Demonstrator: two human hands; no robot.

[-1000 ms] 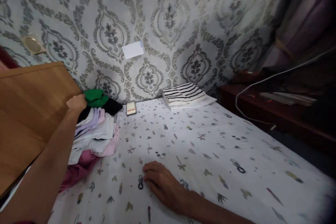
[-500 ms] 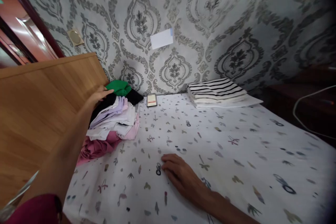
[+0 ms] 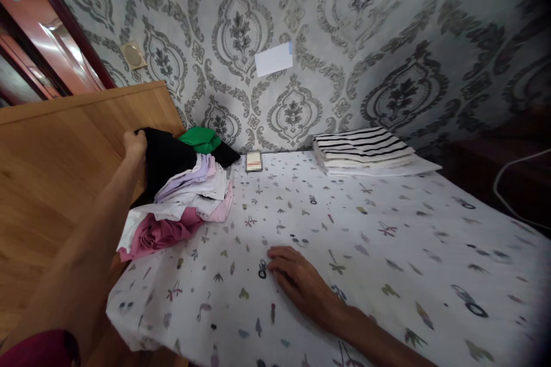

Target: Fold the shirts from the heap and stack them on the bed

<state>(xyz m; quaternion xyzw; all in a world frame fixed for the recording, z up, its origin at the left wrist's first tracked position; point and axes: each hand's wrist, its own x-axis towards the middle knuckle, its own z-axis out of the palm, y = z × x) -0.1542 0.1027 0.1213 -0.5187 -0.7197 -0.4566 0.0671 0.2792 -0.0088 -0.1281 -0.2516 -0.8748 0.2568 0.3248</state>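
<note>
My left hand (image 3: 136, 143) grips the edge of a black garment (image 3: 167, 152) and holds it up at the left side of a clothes heap. Green cloth (image 3: 200, 139) lies behind the black one, against the wall. In front of it are folded white and lilac clothes (image 3: 193, 180), with a crumpled dark pink garment (image 3: 166, 232) nearest to me. My right hand (image 3: 297, 275) rests on the patterned white sheet (image 3: 267, 212) with its fingers stretched out, holding nothing.
A small framed card or box (image 3: 253, 161) stands by the wall. Folded striped cloth (image 3: 364, 146) lies on white fabric at the back right. On the left rises a wooden board (image 3: 64, 149). A pale cable (image 3: 499, 183) hangs at the far right.
My left hand has moved left, pulling the black garment's edge out and up from the heap. My right hand stays on the sheet. The view has shifted slightly.
</note>
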